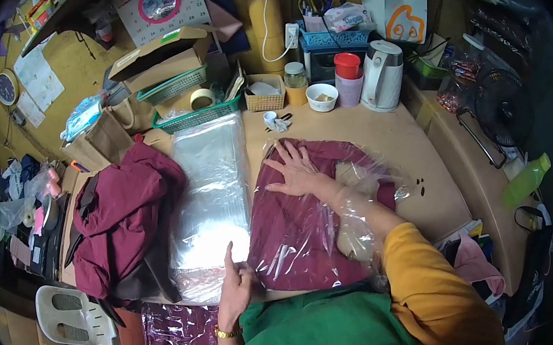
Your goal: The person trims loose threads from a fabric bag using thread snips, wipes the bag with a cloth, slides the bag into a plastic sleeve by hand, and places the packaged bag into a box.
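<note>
A maroon garment lies folded in a clear plastic bag on the table. My right hand rests flat on its upper part, fingers spread. At the bag's lower left corner is my left hand, with one finger stretched upward and the others partly hidden and blurred; I see nothing held in it. Left of the garment lies a stack of clear plastic bags, shiny under the light. Further left sits a loose pile of maroon and dark clothing. Another bagged maroon garment is below the table's front edge.
Along the back stand a green basket, a jar, a white bowl, a red-lidded container and a white kettle. A white plastic stool is at lower left. A green bottle lies at the right.
</note>
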Available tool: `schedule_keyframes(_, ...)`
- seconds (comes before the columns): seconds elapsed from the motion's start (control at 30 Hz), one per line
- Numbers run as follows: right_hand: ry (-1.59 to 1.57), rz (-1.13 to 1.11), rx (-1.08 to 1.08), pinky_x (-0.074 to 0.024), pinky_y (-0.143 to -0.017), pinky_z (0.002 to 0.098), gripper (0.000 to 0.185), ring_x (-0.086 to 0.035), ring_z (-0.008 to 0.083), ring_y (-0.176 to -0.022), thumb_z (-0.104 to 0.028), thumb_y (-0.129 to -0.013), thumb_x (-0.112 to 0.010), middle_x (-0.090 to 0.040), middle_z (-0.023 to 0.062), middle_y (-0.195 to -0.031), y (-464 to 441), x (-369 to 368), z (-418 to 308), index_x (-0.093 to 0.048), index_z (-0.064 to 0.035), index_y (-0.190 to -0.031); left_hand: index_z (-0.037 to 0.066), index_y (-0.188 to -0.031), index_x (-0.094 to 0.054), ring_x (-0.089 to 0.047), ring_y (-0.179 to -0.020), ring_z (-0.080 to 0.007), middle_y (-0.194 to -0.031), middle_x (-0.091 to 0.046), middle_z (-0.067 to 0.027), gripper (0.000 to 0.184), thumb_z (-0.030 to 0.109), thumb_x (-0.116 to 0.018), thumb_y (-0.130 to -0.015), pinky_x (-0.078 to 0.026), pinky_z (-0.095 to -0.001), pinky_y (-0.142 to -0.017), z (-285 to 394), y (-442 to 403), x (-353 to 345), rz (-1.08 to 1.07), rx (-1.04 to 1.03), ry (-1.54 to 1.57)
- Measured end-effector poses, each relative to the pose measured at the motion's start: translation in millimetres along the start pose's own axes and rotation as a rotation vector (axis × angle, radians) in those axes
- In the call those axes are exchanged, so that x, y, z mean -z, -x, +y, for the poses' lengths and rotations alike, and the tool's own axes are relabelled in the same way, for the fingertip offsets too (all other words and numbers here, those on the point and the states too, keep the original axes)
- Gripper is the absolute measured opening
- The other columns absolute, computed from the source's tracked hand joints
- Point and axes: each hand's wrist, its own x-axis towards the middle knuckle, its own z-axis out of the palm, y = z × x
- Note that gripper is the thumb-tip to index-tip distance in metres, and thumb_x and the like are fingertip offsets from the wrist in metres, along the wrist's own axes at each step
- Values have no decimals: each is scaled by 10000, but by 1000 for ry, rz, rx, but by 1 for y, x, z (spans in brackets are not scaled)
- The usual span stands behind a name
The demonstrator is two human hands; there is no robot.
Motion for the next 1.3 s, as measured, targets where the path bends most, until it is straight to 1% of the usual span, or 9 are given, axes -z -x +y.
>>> schedule_keyframes(0.1, 94, 55, 91, -76, -1169, 653, 833, -22, 423, -1501, -628, -866, -582, -42, 218, -1626, 6, 1, -3, -322, -194, -1527, -2, -1509, -258, -575, -844, -134, -973, -638, -89, 648, 191, -584, -983, -485, -281, -747, 10, -8, -10, 141, 89, 259)
schedule_keyframes(0.2, -128, 141, 238, -95, -1181, 625, 843, -31, 447, -1493, -557, -841, -663, -36, 218, -1623, 9, 4, -2, -326, -191, -1521, -91, -1292, -518, -610, -889, -118, -1073, -666, -115, 494, 238, -663, -954, -496, -247, -752, 6, -23, -25, -95, 157, 681)
schedule_keyframes(0.47, -216, 532, 302, -162, -1190, 564, 909, -134, 449, -1472, -401, -789, -763, -63, 265, -1601, 8, 48, 8, -300, -105, -1514, -48, -1072, -647, -609, -721, -80, -890, -706, -40, 279, 167, -724, -911, -488, -236, -646, 14, -5, -32, -13, 145, 569)
schedule_keyframes(0.67, -77, 416, 297, -92, -1176, 634, 920, -72, 410, -1500, -457, -807, -730, -79, 219, -1618, 24, 44, -20, -270, -141, -1538, -53, -1263, -501, -566, -1040, -146, -1183, -575, -126, 462, 78, -735, -887, -471, -273, -845, -38, -5, -22, 512, -192, 204)
schedule_keyframes(0.83, 6, 34, 217, -43, -1179, 626, 910, -65, 360, -1513, -595, -888, -575, -89, 174, -1637, 14, -9, -24, -192, -127, -1568, 4, -1447, -324, -493, -1213, -188, -1295, -491, -168, 668, -10, -688, -886, -513, -294, -940, -20, -5, -13, 283, 75, 556)
schedule_keyframes(0.9, -62, -164, 108, -50, -1189, 604, 874, -73, 351, -1514, -631, -920, -489, -121, 175, -1633, 1, -9, -23, -207, -112, -1564, 7, -1460, -288, -529, -1155, -181, -1305, -474, -178, 733, -34, -705, -859, -517, -310, -923, -38, -11, -16, 323, -129, 98)
schedule_keyframes(1.1, -109, -188, 39, -51, -1209, 546, 811, -61, 353, -1515, -605, -972, -418, -92, 190, -1635, -6, -3, -29, -198, -98, -1565, 142, -1516, -193, -548, -890, -112, -1251, -500, -156, 806, 53, -695, -892, -510, -260, -760, -6, 9, -19, 388, 78, 1042)
schedule_keyframes(1.2, -112, -133, 246, -91, -1202, 567, 747, -90, 386, -1503, -523, -940, -548, -154, 229, -1607, 52, 18, -30, -348, -74, -1502, 271, -1503, -231, -590, -871, -147, -1337, -529, -171, 754, 143, -674, -907, -553, -325, -780, -5, 30, -14, 200, 170, 1381)
schedule_keyframes(1.3, -82, -125, 155, -353, -1052, 533, 566, -378, 403, -1334, -439, -906, -641, -356, 247, -1466, 117, 51, -26, -532, -40, -1292, 286, -1531, -138, -564, -877, -130, -1294, -504, -149, 836, 90, -668, -915, -528, -354, -819, -13, 31, -11, 146, 161, 1357)
